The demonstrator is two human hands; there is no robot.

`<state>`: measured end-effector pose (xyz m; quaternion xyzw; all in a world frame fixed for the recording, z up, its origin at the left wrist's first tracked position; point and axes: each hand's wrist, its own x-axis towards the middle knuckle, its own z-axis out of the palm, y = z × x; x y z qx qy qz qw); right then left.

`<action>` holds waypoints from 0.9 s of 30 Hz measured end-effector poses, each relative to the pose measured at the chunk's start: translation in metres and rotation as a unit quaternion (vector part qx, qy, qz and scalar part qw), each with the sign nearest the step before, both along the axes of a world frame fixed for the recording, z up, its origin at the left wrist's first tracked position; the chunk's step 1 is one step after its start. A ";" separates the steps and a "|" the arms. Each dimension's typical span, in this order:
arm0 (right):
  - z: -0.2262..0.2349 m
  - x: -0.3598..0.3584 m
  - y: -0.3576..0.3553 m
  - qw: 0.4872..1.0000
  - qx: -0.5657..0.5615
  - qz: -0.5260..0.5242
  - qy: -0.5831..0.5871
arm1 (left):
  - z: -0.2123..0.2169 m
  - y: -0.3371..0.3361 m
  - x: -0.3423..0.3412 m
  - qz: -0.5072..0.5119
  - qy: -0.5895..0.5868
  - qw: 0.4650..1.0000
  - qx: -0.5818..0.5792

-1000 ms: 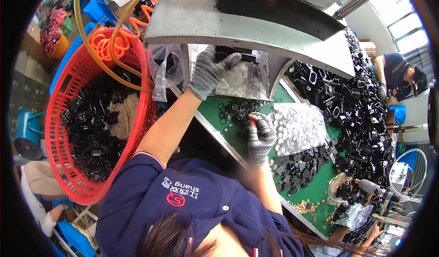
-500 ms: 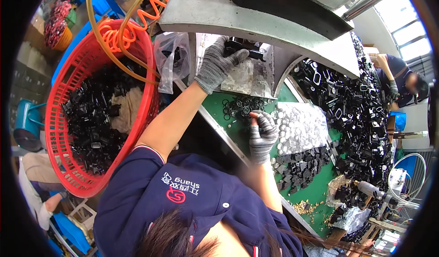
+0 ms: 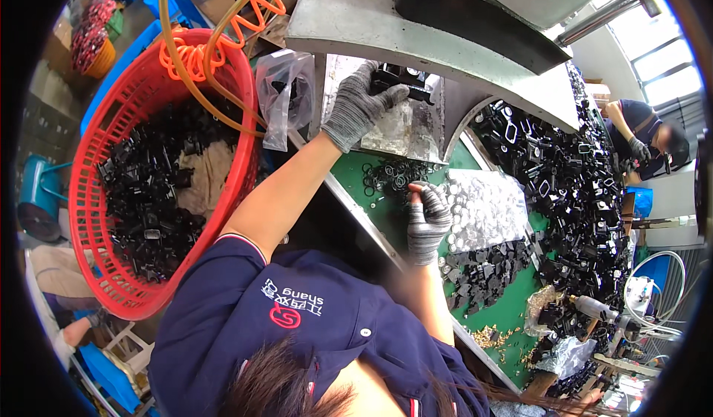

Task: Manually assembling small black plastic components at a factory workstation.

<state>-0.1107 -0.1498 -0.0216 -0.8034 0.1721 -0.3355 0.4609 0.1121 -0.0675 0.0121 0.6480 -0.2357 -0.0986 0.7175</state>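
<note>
My left hand (image 3: 362, 106), in a grey knitted glove, grips a black moulded part (image 3: 405, 83) under the arched metal machine frame (image 3: 445, 46). Its thumb lies along the near side of the part; the machine hides the far side. My right hand (image 3: 428, 224), in a striped grey glove with a bare fingertip showing, hovers over the green table (image 3: 386, 213) with fingers curled together. Whatever they may hold is too small to make out. Just beyond it lies a pile of black rings (image 3: 394, 176); to its right is a clear bag of small round silvery pieces (image 3: 486, 207).
Left stands a red basket (image 3: 88, 224) full of black parts, with an orange coiled hose (image 3: 249, 27) above. Black pieces (image 3: 486, 272) and brass bits (image 3: 492, 337) lie on the table. A long heap of black parts (image 3: 568, 187) runs along the right; a co-worker (image 3: 642, 135) is beyond.
The view has shifted slightly. My left hand keeps hold of the black part, which looks a little more tilted. My right hand stays nearly where it was.
</note>
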 end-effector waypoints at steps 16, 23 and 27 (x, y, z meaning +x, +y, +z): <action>-0.001 0.001 0.001 1.000 0.019 -0.008 0.008 | 0.004 0.002 -0.007 0.062 -0.138 0.988 0.042; 0.002 0.001 0.001 1.000 -0.005 -0.005 0.021 | 0.018 0.004 -0.017 0.060 -0.126 0.990 -0.013; 0.003 0.001 0.001 1.000 -0.008 -0.007 0.018 | 0.016 0.004 -0.017 0.052 -0.117 0.992 -0.010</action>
